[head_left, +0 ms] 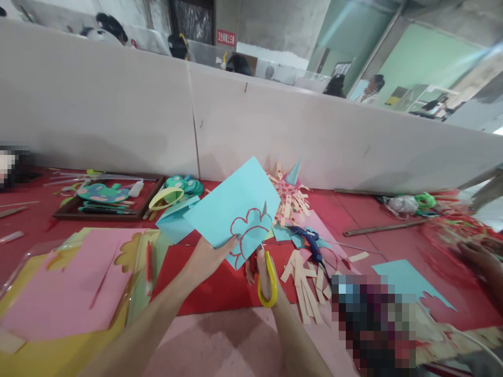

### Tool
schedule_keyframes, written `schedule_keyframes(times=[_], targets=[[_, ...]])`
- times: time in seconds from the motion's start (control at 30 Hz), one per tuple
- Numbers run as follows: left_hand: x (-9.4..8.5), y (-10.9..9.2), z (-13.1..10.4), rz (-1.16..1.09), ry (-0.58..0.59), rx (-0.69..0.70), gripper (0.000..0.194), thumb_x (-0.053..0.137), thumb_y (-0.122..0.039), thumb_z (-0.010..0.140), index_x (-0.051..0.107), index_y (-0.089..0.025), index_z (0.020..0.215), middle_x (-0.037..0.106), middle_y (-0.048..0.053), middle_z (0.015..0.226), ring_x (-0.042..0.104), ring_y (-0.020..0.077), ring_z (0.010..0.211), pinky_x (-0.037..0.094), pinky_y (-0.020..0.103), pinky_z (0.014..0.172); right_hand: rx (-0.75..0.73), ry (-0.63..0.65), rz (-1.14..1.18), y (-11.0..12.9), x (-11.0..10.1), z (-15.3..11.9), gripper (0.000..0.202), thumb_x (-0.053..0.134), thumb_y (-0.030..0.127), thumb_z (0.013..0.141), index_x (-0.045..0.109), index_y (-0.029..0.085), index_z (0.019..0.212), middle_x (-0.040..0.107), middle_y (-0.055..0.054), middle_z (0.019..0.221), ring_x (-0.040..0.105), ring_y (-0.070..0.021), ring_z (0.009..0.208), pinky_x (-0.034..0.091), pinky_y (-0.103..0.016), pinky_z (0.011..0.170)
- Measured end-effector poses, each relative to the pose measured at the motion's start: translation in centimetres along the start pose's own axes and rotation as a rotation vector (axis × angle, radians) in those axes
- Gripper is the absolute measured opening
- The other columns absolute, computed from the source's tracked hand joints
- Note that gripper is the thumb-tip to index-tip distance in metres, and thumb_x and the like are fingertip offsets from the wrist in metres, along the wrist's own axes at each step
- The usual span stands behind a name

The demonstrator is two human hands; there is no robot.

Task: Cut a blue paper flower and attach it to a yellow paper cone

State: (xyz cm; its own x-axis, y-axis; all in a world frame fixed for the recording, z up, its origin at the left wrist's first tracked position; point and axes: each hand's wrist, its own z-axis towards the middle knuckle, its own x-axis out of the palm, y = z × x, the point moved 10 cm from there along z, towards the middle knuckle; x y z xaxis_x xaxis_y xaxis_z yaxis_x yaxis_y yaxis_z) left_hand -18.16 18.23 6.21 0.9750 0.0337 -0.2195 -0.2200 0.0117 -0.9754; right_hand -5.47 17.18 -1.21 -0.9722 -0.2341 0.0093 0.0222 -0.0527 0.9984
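Note:
A light blue sheet of paper (228, 204), with a scalloped flower-like outline drawn on it in dark red, is tilted up in front of me. My left hand (216, 255) is closed on its lower edge, thumb on the front. My right hand (264, 275) is closed round the yellow handles of a pair of scissors (268, 288). The scissors' blades meet the sheet's right side close to the drawn outline, with one blade showing over the paper. Below both hands lies a red sheet (188, 283).
Pink paper with scalloped cut-outs (78, 293) lies at left, by a red marker (149, 267). Behind it is a brown tray (106, 212) of tools. A blue glue gun (308, 241) and tan paper strips (304, 288) are at right. A co-worker's hand (481, 259) rests on red netting.

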Motion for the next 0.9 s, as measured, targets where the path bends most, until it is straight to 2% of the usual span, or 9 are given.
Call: schedule_keyframes(times=[0.17,0.3,0.5,0.67,0.9], targets=[[-0.4,-0.5,0.2,0.025,-0.007,0.027,0.042,0.056,-0.040,0.074,0.061,-0.020,0.110,0.071,0.005,0.101,0.062,0.0237,0.101,0.046,0.039,0.096,0.056,-0.016,0.182,-1.2,0.0,0.0,0.050,0.033,0.068,0.083,0.042,0.020,0.071,0.038,0.007,0.048,0.032,-0.0063,0.036,0.028,-0.022,0.038],[-0.1,-0.4,0.1,-0.012,-0.012,0.042,0.041,0.056,-0.035,0.074,0.060,-0.019,0.111,0.070,0.005,0.105,0.062,0.0223,0.101,0.047,0.037,0.096,0.053,-0.033,0.185,-1.5,0.0,0.0,0.051,0.033,0.068,0.083,0.040,0.021,0.065,0.034,0.007,0.043,0.030,-0.0063,0.034,0.027,-0.022,0.037],[0.3,0.2,0.0,-0.050,-0.007,0.011,0.032,0.057,-0.035,0.073,0.064,-0.017,0.098,0.071,0.006,0.100,0.064,0.0229,0.095,0.049,0.038,0.092,0.073,-0.074,0.210,-1.5,-0.3,-0.2,0.051,0.036,0.068,0.082,0.038,0.021,0.060,0.032,0.008,0.039,0.028,-0.0063,0.033,0.027,-0.022,0.036],[-0.5,-0.4,0.2,0.008,-0.041,0.056,0.031,0.057,-0.036,0.072,0.064,-0.018,0.096,0.071,0.005,0.099,0.063,0.0217,0.096,0.049,0.035,0.091,0.081,-0.079,0.208,-1.4,-0.4,-0.2,0.053,0.036,0.070,0.080,0.042,0.020,0.064,0.033,0.008,0.038,0.029,-0.0057,0.033,0.027,-0.021,0.036],[-1.6,-0.1,0.4,0.202,-0.054,0.009,0.027,0.054,-0.043,0.073,0.064,-0.018,0.077,0.069,0.003,0.078,0.062,0.0210,0.078,0.051,0.029,0.070,0.094,-0.076,0.234,-2.3,-0.4,-0.3,0.053,0.037,0.069,0.081,0.045,0.018,0.070,0.034,0.009,0.042,0.028,-0.0041,0.032,0.025,-0.019,0.034]])
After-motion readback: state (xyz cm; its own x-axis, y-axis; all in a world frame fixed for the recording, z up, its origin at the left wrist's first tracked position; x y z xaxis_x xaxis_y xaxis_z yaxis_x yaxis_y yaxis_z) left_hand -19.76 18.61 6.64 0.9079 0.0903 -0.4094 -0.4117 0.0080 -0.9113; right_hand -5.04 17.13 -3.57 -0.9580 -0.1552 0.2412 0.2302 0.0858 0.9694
